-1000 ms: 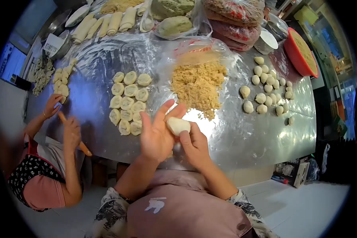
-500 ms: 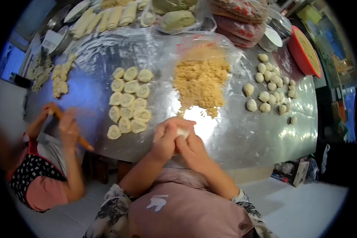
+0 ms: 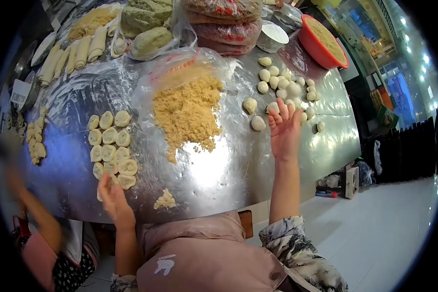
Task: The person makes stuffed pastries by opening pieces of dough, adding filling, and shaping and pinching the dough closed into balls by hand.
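Observation:
My left hand [image 3: 116, 202] is at the near end of several flattened dough rounds [image 3: 109, 151] laid in rows. Its fingers are extended and overlap the lowest rounds; whether they grip one is hard to see. My right hand [image 3: 283, 138] reaches over the right side of the metal table, fingers spread, palm showing. Just beyond its fingertips lie several pale dough balls [image 3: 259, 123]. One larger, blurred ball [image 3: 293, 89] shows above the fingers; I cannot tell whether it rests on the others. Between my hands, a yellow crumbly heap [image 3: 187, 112] lies partly on a plastic bag.
A small crumb pile [image 3: 165, 199] sits near the front edge. At the back are dough rolls [image 3: 82, 51], bagged green dough [image 3: 151, 41], stacked bags [image 3: 226, 34], a white bowl [image 3: 272, 38] and a red basin [image 3: 321, 46]. A co-worker's arm [image 3: 41, 214] is at left.
My hands were together around a white dough piece at the front edge; now they are apart, left at the rounds, right at the balls. The view has shifted right.

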The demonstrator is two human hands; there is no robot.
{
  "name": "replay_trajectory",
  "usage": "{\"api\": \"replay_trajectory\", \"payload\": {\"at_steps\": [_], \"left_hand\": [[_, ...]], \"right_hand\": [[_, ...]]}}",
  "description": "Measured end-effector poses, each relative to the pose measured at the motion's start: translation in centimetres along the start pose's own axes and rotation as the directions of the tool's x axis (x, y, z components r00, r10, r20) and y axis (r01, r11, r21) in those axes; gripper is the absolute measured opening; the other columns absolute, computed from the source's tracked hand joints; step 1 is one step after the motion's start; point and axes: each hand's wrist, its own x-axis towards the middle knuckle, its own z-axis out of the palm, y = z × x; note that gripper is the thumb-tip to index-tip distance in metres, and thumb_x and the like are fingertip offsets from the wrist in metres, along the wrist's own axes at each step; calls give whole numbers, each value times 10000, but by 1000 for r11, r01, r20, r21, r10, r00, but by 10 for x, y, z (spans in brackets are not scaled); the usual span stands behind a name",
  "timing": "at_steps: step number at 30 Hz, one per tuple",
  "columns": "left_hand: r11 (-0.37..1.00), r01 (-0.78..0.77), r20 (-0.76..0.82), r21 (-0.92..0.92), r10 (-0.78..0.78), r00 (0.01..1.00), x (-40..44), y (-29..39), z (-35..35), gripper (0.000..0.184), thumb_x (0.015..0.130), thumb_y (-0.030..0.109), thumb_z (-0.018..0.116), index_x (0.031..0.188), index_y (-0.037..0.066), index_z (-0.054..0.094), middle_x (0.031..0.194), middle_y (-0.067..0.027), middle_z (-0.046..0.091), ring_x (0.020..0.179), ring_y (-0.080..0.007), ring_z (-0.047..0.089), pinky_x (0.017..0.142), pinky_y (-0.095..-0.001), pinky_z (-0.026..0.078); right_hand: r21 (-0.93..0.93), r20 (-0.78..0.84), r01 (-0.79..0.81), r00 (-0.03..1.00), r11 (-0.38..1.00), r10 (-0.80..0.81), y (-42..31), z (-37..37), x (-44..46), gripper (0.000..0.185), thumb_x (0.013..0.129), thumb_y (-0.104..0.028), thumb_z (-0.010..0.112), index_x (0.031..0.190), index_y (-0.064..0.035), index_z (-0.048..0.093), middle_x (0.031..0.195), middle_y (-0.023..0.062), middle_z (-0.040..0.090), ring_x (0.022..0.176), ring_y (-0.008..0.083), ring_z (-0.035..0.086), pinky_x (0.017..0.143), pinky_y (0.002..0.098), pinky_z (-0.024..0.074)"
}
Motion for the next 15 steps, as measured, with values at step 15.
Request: {"api": "replay_trajectory", "payload": {"at_steps": [15], "left_hand": [[874, 20, -146, 485, 58, 988, -10, -36, -41, 263, 842, 111, 636, 1031, -16, 506, 884, -116, 542, 783, -218, 534, 727, -327, 441]], "right_hand": [[-802, 597, 566, 775, 192, 208, 118, 50, -100, 537, 765, -235, 726, 1212, -28, 511, 1131, 192, 519, 1028, 366, 527, 869, 383, 457]]}}
